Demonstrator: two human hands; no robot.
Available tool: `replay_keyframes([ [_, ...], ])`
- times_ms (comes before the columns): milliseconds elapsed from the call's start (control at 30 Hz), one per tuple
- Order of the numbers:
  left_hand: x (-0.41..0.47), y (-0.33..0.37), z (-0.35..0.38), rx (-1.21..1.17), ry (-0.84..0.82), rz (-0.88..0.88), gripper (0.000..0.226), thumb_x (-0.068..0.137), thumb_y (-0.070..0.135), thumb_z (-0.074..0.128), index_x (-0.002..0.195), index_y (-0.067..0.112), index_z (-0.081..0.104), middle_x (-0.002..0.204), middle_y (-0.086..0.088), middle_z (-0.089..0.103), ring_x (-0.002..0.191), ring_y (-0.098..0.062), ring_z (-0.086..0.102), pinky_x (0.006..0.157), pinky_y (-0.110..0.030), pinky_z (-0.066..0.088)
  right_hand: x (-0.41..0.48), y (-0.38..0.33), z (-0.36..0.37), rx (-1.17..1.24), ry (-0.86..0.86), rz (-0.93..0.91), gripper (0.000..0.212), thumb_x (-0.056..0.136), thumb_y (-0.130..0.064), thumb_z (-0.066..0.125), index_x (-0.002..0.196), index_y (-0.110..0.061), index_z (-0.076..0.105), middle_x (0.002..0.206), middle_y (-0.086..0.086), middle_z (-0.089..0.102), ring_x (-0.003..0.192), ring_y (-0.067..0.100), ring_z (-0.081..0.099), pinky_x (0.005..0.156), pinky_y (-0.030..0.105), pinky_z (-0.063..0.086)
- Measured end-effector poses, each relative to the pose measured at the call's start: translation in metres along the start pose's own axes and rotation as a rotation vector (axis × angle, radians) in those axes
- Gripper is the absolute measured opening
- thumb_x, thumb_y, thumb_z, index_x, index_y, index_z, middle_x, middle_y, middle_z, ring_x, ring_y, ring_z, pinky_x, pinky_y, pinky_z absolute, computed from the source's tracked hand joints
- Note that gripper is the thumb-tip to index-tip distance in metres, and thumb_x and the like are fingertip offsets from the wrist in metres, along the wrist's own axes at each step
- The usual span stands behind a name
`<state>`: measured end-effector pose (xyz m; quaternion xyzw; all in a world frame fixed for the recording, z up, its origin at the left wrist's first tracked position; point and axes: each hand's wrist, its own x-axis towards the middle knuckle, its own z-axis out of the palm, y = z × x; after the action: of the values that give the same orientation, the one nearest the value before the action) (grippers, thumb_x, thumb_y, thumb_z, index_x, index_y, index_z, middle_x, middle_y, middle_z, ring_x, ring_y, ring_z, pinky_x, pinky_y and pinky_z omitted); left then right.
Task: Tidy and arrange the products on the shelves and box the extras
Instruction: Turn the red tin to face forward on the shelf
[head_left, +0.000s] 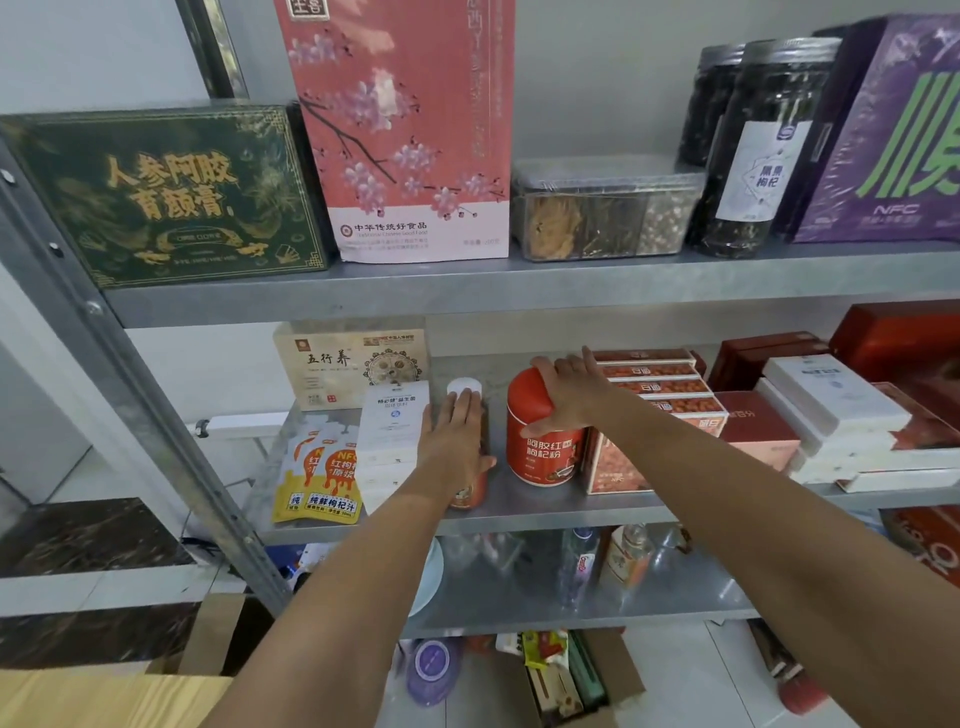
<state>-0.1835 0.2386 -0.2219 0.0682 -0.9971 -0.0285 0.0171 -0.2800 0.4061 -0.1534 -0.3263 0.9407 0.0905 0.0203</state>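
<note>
round canister: red, white lettering
tall carton: pink, blossom pattern
flat gift box: dark green, gold print

Bare left hand and bare right hand on bare forearms, uncovered down to the frame's edge.

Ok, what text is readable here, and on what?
green box: "人参阿胶育颜膏"
pink bag: "中华传统好食品"
dark jar: "黑果枸杞"
purple box: "NFC"
beige box: "五行养"
red canister: "阿胶红枣枸杞粉"
yellow pouches: "纯鲜枸杞汁"
Smaller print everywhere is too blurred.
</note>
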Motion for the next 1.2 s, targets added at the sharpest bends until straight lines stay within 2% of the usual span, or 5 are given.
replay_keyframes([
  [500, 0.001, -0.009, -0.012, -0.032, -0.07, 0.111, 0.095, 0.093, 0.042, 0.057, 0.156, 0.013, -0.008, 0.161, -0.012, -0.022, 0.147, -0.027, -0.024, 0.117, -0.043, -0.015, -0.03, -0.007, -0.003, 0.479, 0.033, -0.136, 0.096, 0.058, -0.052, 0.087, 0.135, -0.04, 0.03, 0.132, 0.003, 0.038, 0.122, 0.028, 0.042, 0.094, 0.043, 0.047],
  [700, -0.017, 0.005, -0.038, -0.693, 0.329, 0.187, 0.052, 0.098, 0.018, 0.057, 0.147, 0.017, 0.039, 0.162, -0.003, 0.015, 0.151, -0.021, 0.002, 0.119, -0.034, 0.004, -0.073, 0.02, -0.02, 1.062, 0.152, -0.142, 0.076, 0.06, -0.032, 0.091, 0.122, -0.038, 0.047, 0.129, 0.003, 0.042, 0.119, 0.024, 0.049, 0.091, 0.041, 0.054],
  [867, -0.049, 0.038, -0.062, -1.512, -0.119, 0.057, 0.047, 0.093, 0.062, 0.037, 0.113, 0.033, 0.07, 0.119, 0.003, 0.07, 0.117, -0.018, 0.063, 0.098, -0.035, 0.048, -0.108, 0.034, -0.034, 1.472, 0.173, -0.159, 0.066, 0.053, -0.042, 0.081, 0.114, -0.037, 0.056, 0.12, 0.001, 0.057, 0.103, 0.021, 0.063, 0.073, 0.029, 0.056],
  [1000, -0.065, 0.057, -0.054, -2.045, -0.558, -0.177, 0.07, 0.097, 0.065, 0.031, 0.109, 0.012, 0.076, 0.112, -0.016, 0.071, 0.101, -0.032, 0.07, 0.091, -0.047, 0.055, -0.115, 0.029, -0.035, 1.718, 0.123, -0.22, 0.072, 0.051, -0.04, 0.084, 0.116, -0.029, 0.057, 0.114, 0.008, 0.062, 0.09, 0.024, 0.066, 0.07, 0.031, 0.055],
  [1200, -0.089, 0.082, -0.029, -2.287, -0.651, -0.187, 0.062, 0.099, 0.047, 0.038, 0.078, 0.004, 0.078, 0.078, -0.014, 0.074, 0.067, -0.032, 0.073, 0.052, -0.043, 0.06, -0.122, 0.02, -0.036, 1.726, 0.156, -0.041, 0.06, 0.068, -0.05, 0.076, 0.116, -0.02, 0.057, 0.105, 0.003, 0.067, 0.093, 0.021, 0.067, 0.077, 0.033, 0.056],
])
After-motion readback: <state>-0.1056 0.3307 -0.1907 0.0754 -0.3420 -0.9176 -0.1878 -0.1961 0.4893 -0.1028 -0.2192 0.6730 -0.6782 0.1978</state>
